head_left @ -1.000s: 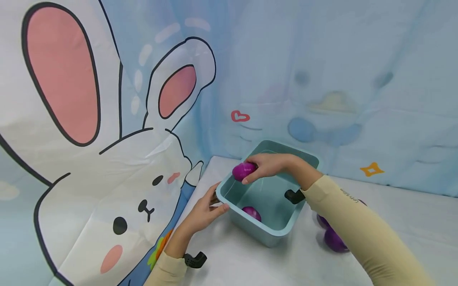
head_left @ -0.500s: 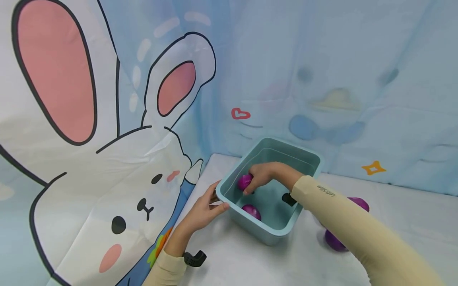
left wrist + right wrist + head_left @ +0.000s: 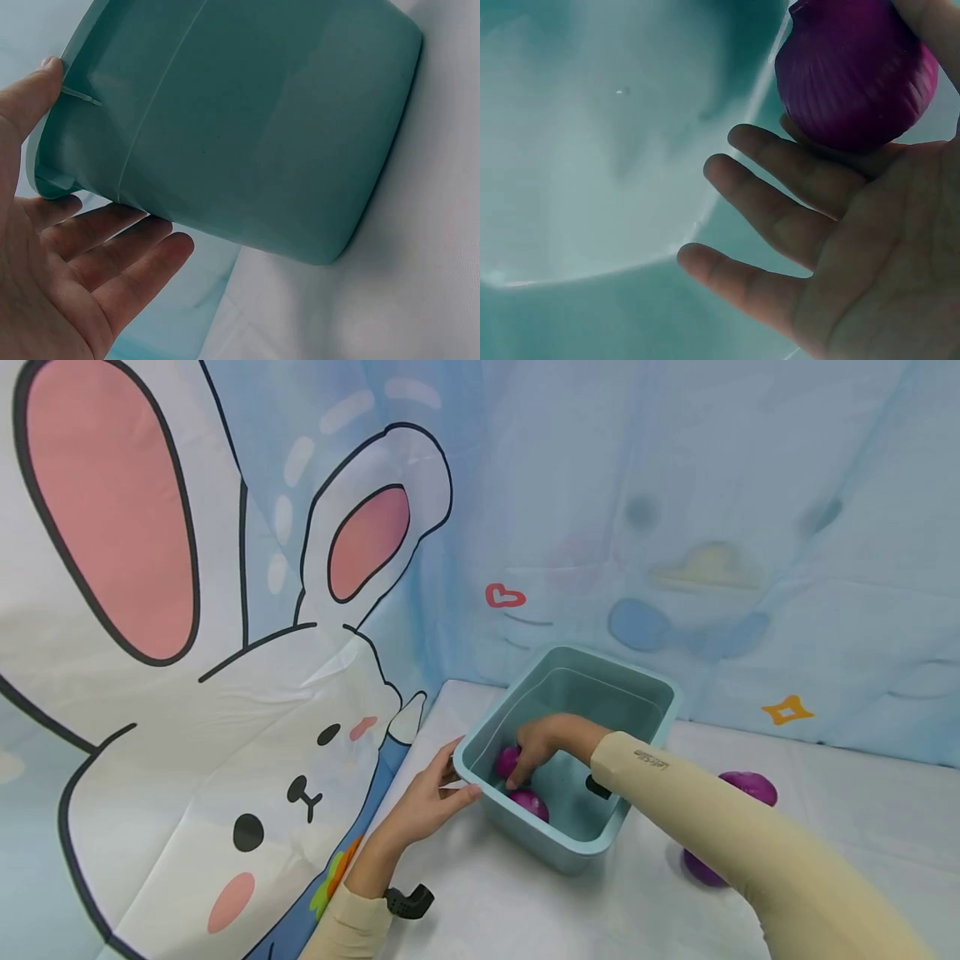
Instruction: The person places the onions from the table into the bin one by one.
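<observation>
In the head view my right hand (image 3: 538,745) reaches down inside a teal plastic bin (image 3: 566,850). Thumb and index finger hold a purple onion (image 3: 855,75), while the other fingers spread out below it in the right wrist view. Close by in the bin lies a second purple onion (image 3: 529,805), near the front left wall. At the bin's left corner, my left hand (image 3: 426,802) grips the rim. Its thumb (image 3: 34,94) lies on the rim, and the fingers bear on the outer wall around the corner, as the left wrist view shows.
Right of the bin, partly behind the right sleeve (image 3: 720,818), lie a purple object (image 3: 750,787) and another purple object (image 3: 703,868) on the white cloth (image 3: 480,902). A printed rabbit curtain (image 3: 225,760) stands at the left and a blue backdrop (image 3: 570,485) behind.
My right hand has lowered the onion from above the rim down into the bin, beside the other onion. The left hand stays at the corner.
</observation>
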Demonstrator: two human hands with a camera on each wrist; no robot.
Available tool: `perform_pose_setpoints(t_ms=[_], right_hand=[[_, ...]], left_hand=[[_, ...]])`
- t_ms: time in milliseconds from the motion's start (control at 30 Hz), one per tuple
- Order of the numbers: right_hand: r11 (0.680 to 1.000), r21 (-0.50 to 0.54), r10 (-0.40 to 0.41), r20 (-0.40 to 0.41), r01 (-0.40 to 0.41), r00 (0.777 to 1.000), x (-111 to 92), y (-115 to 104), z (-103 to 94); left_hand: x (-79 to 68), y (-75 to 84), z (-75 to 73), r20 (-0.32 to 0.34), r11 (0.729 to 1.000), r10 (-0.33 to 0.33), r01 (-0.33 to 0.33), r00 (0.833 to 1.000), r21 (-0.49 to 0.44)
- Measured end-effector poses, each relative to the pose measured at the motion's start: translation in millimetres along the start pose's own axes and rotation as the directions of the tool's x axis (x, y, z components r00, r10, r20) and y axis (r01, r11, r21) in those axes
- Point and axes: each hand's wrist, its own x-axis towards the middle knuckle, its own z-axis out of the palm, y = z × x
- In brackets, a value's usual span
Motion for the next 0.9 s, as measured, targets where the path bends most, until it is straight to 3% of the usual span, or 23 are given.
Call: perform_pose_setpoints(t_ms=[267,433,700,900], right_hand=[[0.996,-0.087,0.023,0.039,-0.02,0.999,8.7,-6.2,5.3],[0.995,-0.09,0.046,0.052,-0.041,0.998,13.5,-10.4,9.3],[0.994,-0.083,0.071,0.064,-0.065,0.995,15.5,-15.3,12.1],[0.992,-0.12,0.054,0.048,-0.048,0.997,12.5,-13.8,8.1]], left_hand=[[-0.6,-2.7,-0.4,0.003,1.0,0.026,-0.026,1.0,0.002],[-1.8,0.7,-0.7,-0.001,1.0,0.024,-0.024,1.0,0.002],[-6.5,30.1,-2.6,0.019,0.999,0.045,-0.044,0.999,-0.014],[-8.5,37.4,-4.9,0.025,1.0,0.022,-0.022,0.999,-0.005]])
